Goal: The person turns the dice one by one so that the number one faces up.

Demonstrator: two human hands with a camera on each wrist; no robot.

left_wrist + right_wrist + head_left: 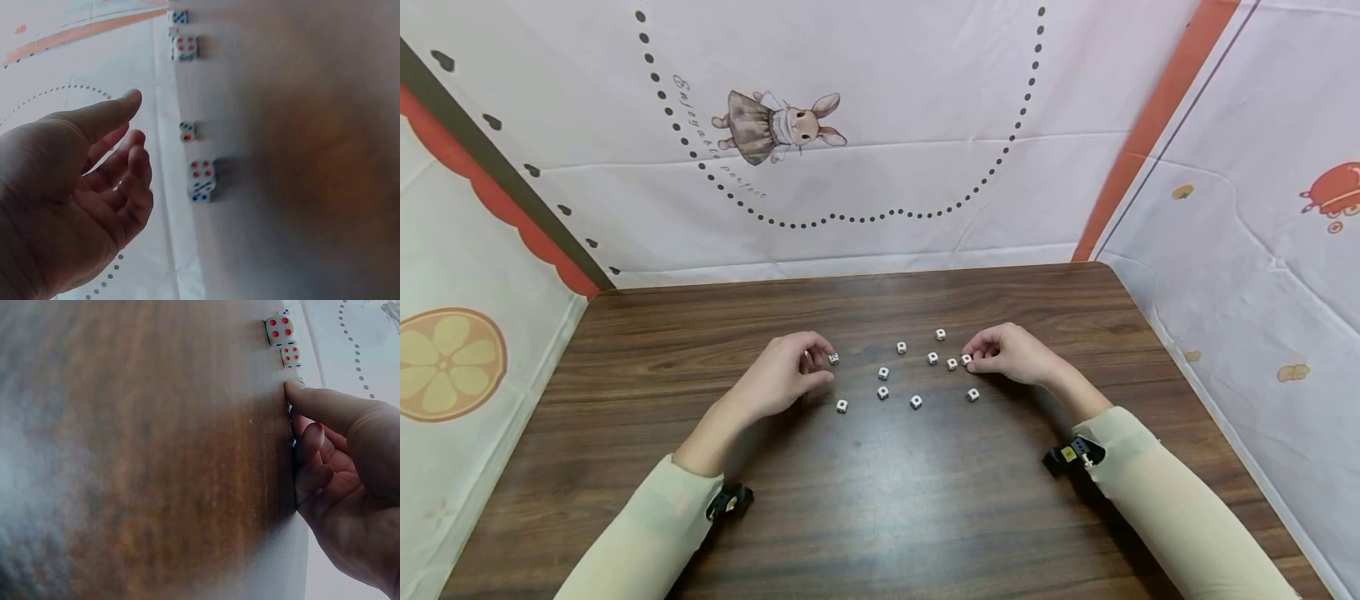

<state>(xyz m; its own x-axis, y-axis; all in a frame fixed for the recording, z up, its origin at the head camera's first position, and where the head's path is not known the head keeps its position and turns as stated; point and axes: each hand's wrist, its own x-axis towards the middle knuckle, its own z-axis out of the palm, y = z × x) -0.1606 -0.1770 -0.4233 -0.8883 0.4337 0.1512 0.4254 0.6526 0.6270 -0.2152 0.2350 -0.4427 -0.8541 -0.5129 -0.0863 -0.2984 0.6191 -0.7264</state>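
Several small white dice lie scattered across the middle of the brown wooden table [880,492]. My left hand [782,375] is at the left end of the scatter, its fingertips beside a die [833,359]. In the left wrist view the left hand [94,187] has thumb and fingers apart, with nothing between them. At the right end, my right hand [1017,354] pinches a die [966,360] between thumb and fingers, low at the tabletop. Another die [952,364] sits just left of it. The right wrist view shows the right thumb [331,406], with the pinched die mostly hidden.
One die [941,334] lies farthest back, while a die [973,395] and another die [842,406] are nearer me. A white patterned cloth [887,183] stands behind the table, and more cloth [1247,292] hangs along the right side.
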